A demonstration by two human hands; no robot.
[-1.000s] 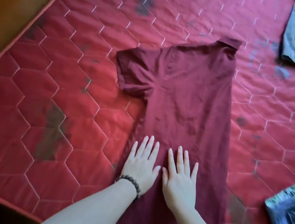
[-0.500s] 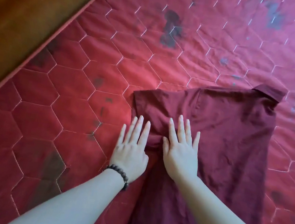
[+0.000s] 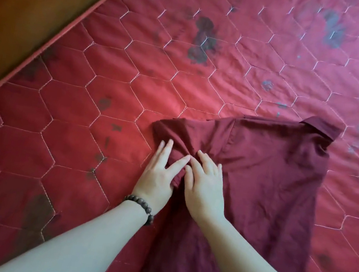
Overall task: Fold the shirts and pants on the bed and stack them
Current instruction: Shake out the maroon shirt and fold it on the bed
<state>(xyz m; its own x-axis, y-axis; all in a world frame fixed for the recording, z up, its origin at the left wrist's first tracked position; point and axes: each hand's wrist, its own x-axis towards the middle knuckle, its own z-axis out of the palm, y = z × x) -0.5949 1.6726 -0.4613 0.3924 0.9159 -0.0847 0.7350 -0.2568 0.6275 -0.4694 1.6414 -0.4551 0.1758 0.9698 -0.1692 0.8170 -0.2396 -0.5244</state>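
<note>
While both my hands work at the sleeve, the maroon shirt [image 3: 269, 174] lies flat on the red quilted bed [image 3: 106, 111], its body running from the collar [image 3: 322, 127] at the upper right down toward me and out of the bottom of the view. It looks folded lengthwise, a long narrow panel with one short sleeve [image 3: 179, 133] sticking out to the left.

My left hand [image 3: 157, 177] rests at the sleeve's lower edge. Its fingers [image 3: 165, 149] are mostly straight and spread, two of them lying on the cloth and one angled across toward my other hand; the thumb is hidden, so I cannot tell whether it is tucked under the fabric. A dark beaded bracelet [image 3: 140, 205] sits on that wrist.

My right hand [image 3: 206, 185] lies just beside it on the shirt, where the sleeve meets the body. Its fingers are bent at the knuckles with the tips pressing into a bunched ridge of cloth, and the fabric wrinkles up between the two hands. The fingertips of both hands nearly touch there.

Dark blotches mark the bed's hexagon stitching around the shirt, and a brown wooden surface [image 3: 29, 4] runs beyond the bed's piped edge at the upper left.
</note>
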